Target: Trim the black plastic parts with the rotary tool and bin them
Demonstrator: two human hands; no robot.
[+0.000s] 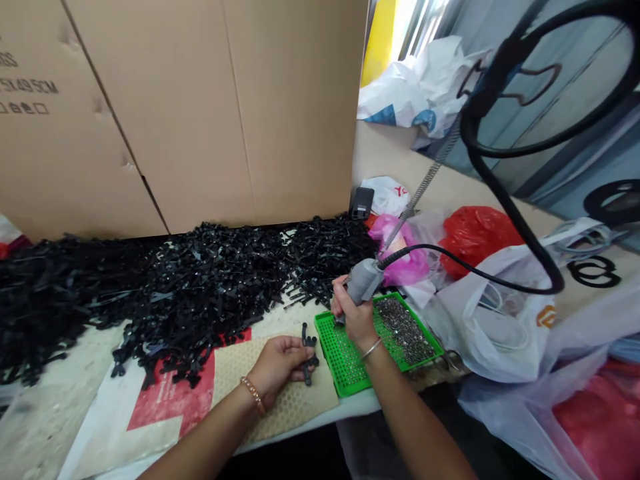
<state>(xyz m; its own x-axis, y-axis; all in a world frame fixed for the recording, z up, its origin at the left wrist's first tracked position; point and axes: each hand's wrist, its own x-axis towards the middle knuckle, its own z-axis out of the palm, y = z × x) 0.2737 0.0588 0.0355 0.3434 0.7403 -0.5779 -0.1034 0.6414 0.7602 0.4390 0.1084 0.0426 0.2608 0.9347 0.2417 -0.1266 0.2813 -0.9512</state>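
Observation:
Several small black plastic parts (307, 353) are pinched in the fingers of my left hand (277, 365), over a tan textured mat (295, 403). My right hand (354, 317) is wrapped round a grey electric screwdriver (365, 280), which hangs from a coiled spring (430, 175) and trails a black cable. The screwdriver's tip points down over the left half of a green perforated tray (350, 383); my hand hides the exact spot below it. Small screws sit in rows in the tray's holes, and a loose heap of screws (405, 327) fills its right side.
Large heaps of black plastic parts (200, 280) spread along the table's back, before a tall cardboard box (200, 113). Pink (407, 253), red (477, 233) and white plastic bags (495, 313) crowd the right side. A thick black cable loop (515, 200) hangs at upper right.

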